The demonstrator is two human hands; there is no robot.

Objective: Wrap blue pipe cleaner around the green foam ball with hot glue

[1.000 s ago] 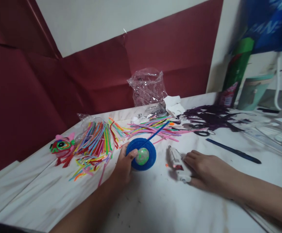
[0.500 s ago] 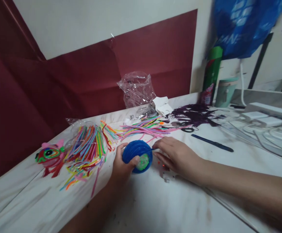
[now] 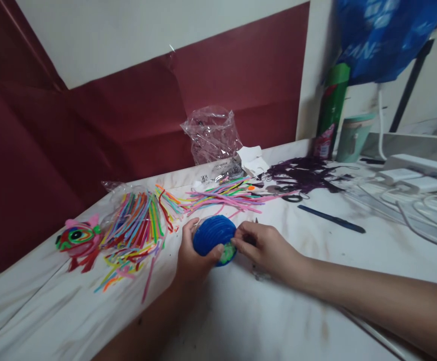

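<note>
My left hand (image 3: 195, 255) is closed round a blue ball (image 3: 214, 233), its thumb across the lower front. Curved blue lines, like wound strips, cover most of the ball, and a green patch (image 3: 227, 254) shows at the lower right. My right hand (image 3: 259, 245) pinches at the ball's right edge, fingertips touching it. The thin blue strip in that pinch is mostly hidden by the fingers. Multicoloured thin strips (image 3: 131, 220) lie left of the ball, some in a clear bag. More strips (image 3: 226, 195) lie loose behind it.
A red animal figure (image 3: 79, 243) stands at the left. Behind are a crumpled clear bag (image 3: 212, 133) and white paper (image 3: 253, 160). To the right lie dark purple strands (image 3: 304, 173), a dark blue flat tool (image 3: 331, 219), a green cup (image 3: 354, 138) and a power strip (image 3: 421, 168) with cables.
My right fingers have come in against the ball's edge; the blue strip that spanned the gap is now mostly covered. The ball has turned and shifted slightly right in my left hand.
</note>
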